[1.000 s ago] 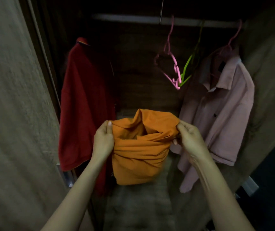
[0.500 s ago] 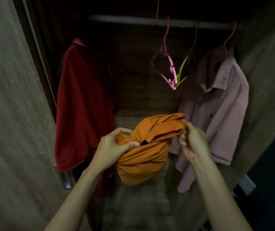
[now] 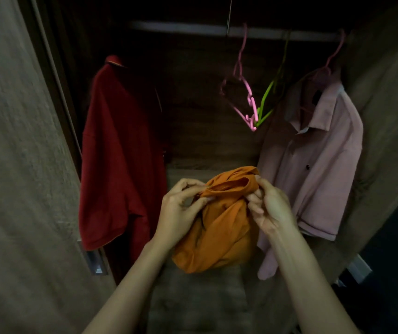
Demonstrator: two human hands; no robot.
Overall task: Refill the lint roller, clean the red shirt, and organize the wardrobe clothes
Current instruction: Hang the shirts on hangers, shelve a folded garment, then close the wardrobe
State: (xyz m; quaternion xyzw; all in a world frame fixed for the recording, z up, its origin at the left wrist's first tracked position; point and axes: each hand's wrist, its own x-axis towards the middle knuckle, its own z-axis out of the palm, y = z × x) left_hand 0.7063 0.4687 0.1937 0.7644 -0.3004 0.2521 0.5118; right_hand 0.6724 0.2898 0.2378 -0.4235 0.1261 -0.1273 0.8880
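Observation:
A bunched orange garment hangs in front of me inside the open wardrobe. My left hand pinches its upper edge from the left. My right hand grips the same top edge from the right, fingers curled into the cloth. The red shirt hangs at the left of the wardrobe. A pink collared shirt hangs on a pink hanger at the right. No lint roller shows in the frame.
An empty pink hanger and a green hanger hang from the rail between the two shirts. The wardrobe door with a metal handle stands at my left. The wardrobe's wooden floor lies below the garment.
Both hands have drawn closer together at the top of the orange garment, gathering its upper edge into a tighter bundle. The view has shifted slightly.

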